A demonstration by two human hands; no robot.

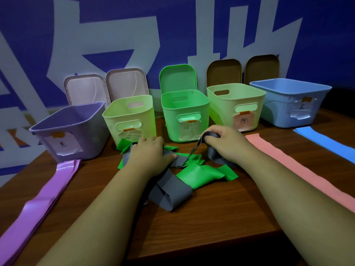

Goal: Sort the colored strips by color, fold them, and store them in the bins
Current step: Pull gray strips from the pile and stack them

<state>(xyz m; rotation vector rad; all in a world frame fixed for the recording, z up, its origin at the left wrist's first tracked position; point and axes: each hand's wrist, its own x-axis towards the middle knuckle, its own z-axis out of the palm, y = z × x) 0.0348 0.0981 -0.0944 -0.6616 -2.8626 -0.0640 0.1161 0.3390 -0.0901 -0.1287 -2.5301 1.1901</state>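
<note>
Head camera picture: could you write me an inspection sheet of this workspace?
Surface: brown wooden table.
Job's things: gray strips and green strips tangled at centre; purple strips left; pink strip and blue strips right; behind, in a row: purple bin, pale green bin, green bin, second pale green bin, blue bin.
Clutter: lids leaning against the wall.
Grips: left grip rests on the tangle, fingertips hidden; right grip holds a gray strip.
Cables: nothing seen.
Surroundings: blue wall with big white shapes.
</note>
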